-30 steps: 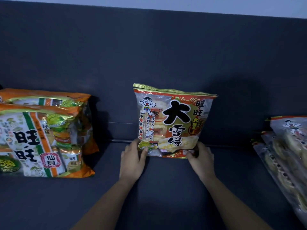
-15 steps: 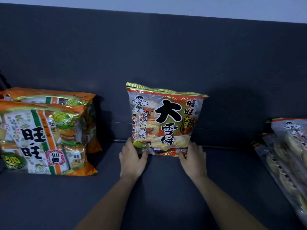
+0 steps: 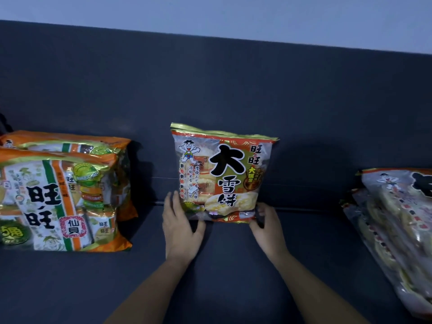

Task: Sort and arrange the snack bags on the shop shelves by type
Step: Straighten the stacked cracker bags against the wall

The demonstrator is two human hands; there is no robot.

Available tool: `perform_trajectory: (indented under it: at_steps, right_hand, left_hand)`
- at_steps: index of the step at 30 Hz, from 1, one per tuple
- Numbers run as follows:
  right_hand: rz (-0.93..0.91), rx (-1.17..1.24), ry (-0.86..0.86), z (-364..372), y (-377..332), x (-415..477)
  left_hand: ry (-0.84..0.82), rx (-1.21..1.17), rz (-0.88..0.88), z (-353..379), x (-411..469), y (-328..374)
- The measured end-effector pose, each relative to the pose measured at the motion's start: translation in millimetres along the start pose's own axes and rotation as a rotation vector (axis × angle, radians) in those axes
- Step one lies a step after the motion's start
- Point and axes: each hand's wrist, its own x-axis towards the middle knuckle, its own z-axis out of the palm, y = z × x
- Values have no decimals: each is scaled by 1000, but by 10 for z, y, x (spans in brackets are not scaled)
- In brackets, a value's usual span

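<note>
The big rice-cracker bag [image 3: 224,174] stands upright near the middle of the dark shelf [image 3: 233,272] with its printed face turned outward. Its back either leans on the dark back panel [image 3: 210,78] or stands just in front of it; this angle does not show which. The left hand [image 3: 180,228] lies against the bag's lower left corner, fingers straight and spread up along the side seam and thumb reaching out under the bottom edge, so it braces rather than grips. The right hand [image 3: 268,228] meets the lower right corner. Its fingertips are blurred there, and whether they pinch the seam or merely press on it cannot be told. Holding both bottom corners looks like a way to square the bag and keep a soft, puffy pack from toppling forward while it is set on its base. To the left, well apart, orange senbei bags [image 3: 63,197] stand one behind another as their own group. At the right edge, also well apart, clear-fronted bags [image 3: 392,225] lie tilted and overlapping. They seem to carry the same cartoon figure as the middle bag, though their print is cut off. The gap on each side suggests the centre bag marks a separate type's spot. A pale wall [image 3: 210,10] shows above the panel.
</note>
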Motion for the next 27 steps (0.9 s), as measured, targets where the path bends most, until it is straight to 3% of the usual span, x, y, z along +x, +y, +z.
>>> perform_trajectory:
  at_steps: [3,5,7,9,13,17,20,22,24,27]
  right_hand:
    - [120,165,-97,-166,25,-172]
    - [90,145,-107,-343,40,-295]
    - [-52,39,-42,-622,6,-374]
    - [-171,-76,83,-993,-87,-398]
    - [-220,-220,406,-1974,-190,-415]
    - [25,-313,673,-2954,122,-659]
    - [415,-236,682,-3425,481,-860]
    - [591,-146,612,-3569,652,-949]
    - [633,-38,543,-3606,755,-1004]
    - [649,63,477,-3564,805,-1008]
  left_hand:
    - [108,34,212,-4,-148,155]
    - [-27,3,469,37,-189,409]
    - [-240,-7,690,127,-209,777]
    - [-361,-65,787,268,-228,1189]
    - [-525,-263,683,555,-402,2018]
    - [-802,-256,543,911,-690,2635]
    - [-1053,-469,165,1163,-915,2950]
    - [-1126,-620,-45,1307,-1026,3074]
    - [-1095,-693,-179,1442,-1081,3120]
    - [-1068,-703,-242,1563,-1114,3134]
